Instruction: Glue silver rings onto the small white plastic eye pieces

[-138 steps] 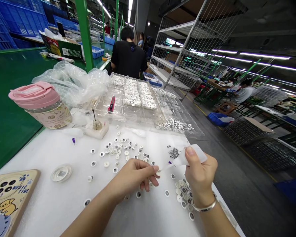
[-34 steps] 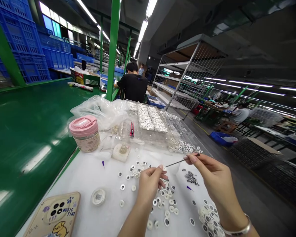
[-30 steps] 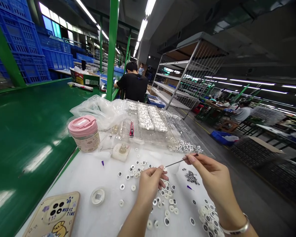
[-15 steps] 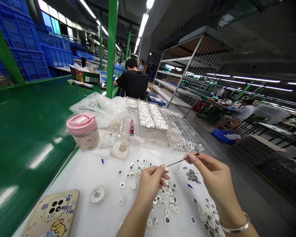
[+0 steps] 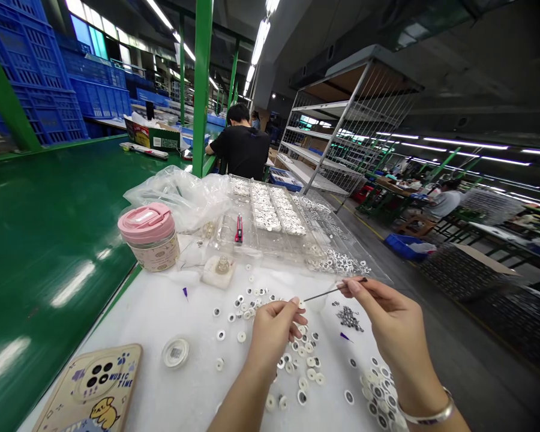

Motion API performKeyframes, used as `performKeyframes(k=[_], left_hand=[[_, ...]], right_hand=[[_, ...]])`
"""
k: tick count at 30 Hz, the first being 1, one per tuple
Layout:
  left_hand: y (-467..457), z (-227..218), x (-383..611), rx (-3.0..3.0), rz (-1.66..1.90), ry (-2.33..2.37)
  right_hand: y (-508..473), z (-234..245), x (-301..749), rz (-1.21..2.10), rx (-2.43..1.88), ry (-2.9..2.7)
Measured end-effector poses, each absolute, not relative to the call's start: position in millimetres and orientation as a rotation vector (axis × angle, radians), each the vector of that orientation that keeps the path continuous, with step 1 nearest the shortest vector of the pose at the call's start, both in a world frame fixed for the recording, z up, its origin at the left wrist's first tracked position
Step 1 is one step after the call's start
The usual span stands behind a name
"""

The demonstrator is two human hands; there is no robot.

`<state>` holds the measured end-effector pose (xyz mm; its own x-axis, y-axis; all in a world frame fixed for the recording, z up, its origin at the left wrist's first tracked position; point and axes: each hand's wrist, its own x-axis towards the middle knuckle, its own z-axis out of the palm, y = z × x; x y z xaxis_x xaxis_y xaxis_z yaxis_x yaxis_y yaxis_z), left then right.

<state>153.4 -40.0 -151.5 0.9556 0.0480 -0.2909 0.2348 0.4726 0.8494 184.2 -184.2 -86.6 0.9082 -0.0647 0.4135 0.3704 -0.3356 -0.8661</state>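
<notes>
My left hand (image 5: 276, 333) pinches a small white disc (image 5: 301, 304) between thumb and forefinger above the white work surface (image 5: 130, 312). A thin dark rod-like tool (image 5: 321, 294) is gripped in my right hand (image 5: 389, 318), its tip meeting the disc or lying right beside it. Loose white ring-shaped discs (image 5: 302, 382), several with dark centres, lie around and below my left hand. Small dark metal parts (image 5: 350, 318) form a pile between the hands. Near my right wrist is a heap of white discs (image 5: 380, 390).
A phone (image 5: 90, 390), a round lid-like dish (image 5: 175, 352) and a pink-lidded cup (image 5: 148, 236) stand left. Behind are a small glass bottle (image 5: 224, 264), a red cutter (image 5: 239, 229), a plastic bag (image 5: 175, 195) and divided trays (image 5: 270, 240). A co-worker (image 5: 243, 147) sits beyond.
Both hands keep nearly the same pose, with the tool tip still at the disc. The whole view has shifted slightly, so the table items appear a little further left.
</notes>
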Motion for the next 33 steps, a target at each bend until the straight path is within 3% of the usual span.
performKeyframes(k=[12,19,33], left_hand=[[-40,-155,156,1.161,-0.062,0.269],[-40,-160,159,1.183,-0.020,0.275],[-37,-161,158,1.278,0.044,0.256]], right_hand=[[-163,-75,195,-0.515,-1.717,-0.257],[-93,-61,212,-0.218,-1.802,-0.539],[-18,-82,244,0.091,-2.013,-0.854]])
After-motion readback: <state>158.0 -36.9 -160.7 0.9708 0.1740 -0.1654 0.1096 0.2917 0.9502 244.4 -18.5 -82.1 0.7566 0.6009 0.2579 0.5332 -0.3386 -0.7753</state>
